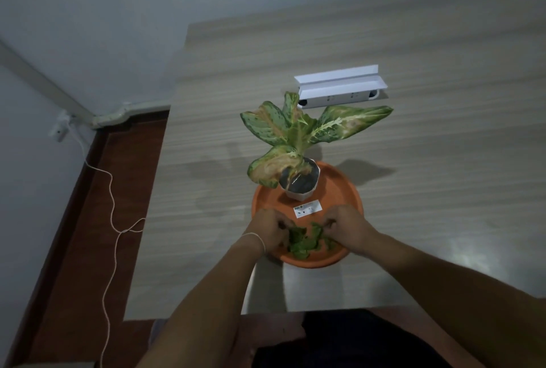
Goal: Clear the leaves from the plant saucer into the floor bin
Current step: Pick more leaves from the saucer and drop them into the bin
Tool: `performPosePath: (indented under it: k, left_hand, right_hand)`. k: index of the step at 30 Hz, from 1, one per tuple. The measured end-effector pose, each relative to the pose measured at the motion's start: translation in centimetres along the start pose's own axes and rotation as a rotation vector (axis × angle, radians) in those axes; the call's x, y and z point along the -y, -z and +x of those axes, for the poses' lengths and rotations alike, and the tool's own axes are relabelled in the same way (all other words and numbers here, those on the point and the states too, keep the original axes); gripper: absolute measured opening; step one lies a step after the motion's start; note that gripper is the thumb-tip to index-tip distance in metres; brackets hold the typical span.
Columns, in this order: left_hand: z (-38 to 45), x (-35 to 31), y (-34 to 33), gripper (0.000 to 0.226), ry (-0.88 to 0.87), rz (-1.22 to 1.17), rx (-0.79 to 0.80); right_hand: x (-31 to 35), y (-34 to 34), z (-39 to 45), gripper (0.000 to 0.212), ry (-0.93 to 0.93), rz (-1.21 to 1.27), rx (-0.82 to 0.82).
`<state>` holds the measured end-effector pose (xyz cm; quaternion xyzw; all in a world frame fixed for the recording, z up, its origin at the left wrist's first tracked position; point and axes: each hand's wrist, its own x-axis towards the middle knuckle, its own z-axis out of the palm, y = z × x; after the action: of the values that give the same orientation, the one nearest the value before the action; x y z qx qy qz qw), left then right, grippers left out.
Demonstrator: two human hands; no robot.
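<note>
Two hands close in on one small heap of green leaves (pixel 305 241), which lies in the near part of the orange saucer (pixel 339 190), toward the desk's (pixel 443 175) front edge. The heap sits directly between the hands: the left hand (pixel 270 230) touches its left side, the right hand (pixel 344 227) its right side, so neither is clearly nearer. Both have fingers curled inward onto the leaves, pinching or gathering them; whether any leaf is already lifted clear I cannot tell. The heap spreads roughly left to right, along the line joining the hands. Behind it, toward the far rim, stands the potted plant (pixel 298 143) in its white pot (pixel 301 187), apart from the leaves. No floor bin shows in view, so the carry will likely need a turn away from the desk.
</note>
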<state>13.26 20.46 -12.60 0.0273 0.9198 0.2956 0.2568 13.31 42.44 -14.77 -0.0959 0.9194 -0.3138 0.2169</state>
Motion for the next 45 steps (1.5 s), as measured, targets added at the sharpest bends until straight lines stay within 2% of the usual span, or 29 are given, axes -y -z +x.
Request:
performPosePath:
  k: [3,7,13,16,18,23,25,31,39,45]
  left_hand:
    - [-0.3,-0.1,0.3,0.021,0.113,-0.315,-0.088]
    - [-1.0,-0.2,1.2,0.017,0.257,-0.742,-0.059]
    - [-1.9,0.9,1.5,0.012,0.366,-1.120,-0.095]
    - [-2.9,1.9,1.4,0.020,0.400,-1.263,-0.126]
    - [-3.8,2.9,1.5,0.026,0.406,-1.348,-0.145]
    - [-7.5,6.7,2.5,0.020,0.431,-1.470,-0.289]
    - [-9.6,9.2,3.1,0.020,0.443,-1.506,-0.362]
    - [-19.3,17.9,6.1,0.013,0.536,-1.640,-0.664]
    - [-32.4,29.7,9.2,0.017,0.552,-1.694,-1.015]
    - [-33.8,37.2,5.4,0.014,0.703,-1.698,-1.073]
  right_hand:
    - [-0.2,0.6,-0.2,0.016,-0.143,0.192,-0.087]
    - [-0.1,1.2,-0.5,0.013,-0.277,0.500,-0.082]
    - [1.1,1.4,-0.7,0.011,-0.412,0.997,-0.126]
    - [1.8,0.9,-0.3,0.008,-0.450,1.100,-0.107]
    - [2.9,0.2,0.0,0.009,-0.448,1.117,-0.078]
    - [7.9,-3.0,1.2,0.015,-0.356,1.083,0.049]
    - [10.8,-4.9,1.8,0.011,-0.331,1.053,0.111]
    - [22.1,-12.6,3.4,0.007,-0.263,0.986,0.276]
    - [36.8,-24.5,3.1,0.010,-0.157,0.900,0.487]
    - [42.0,-34.5,2.4,0.006,-0.153,0.738,0.568]
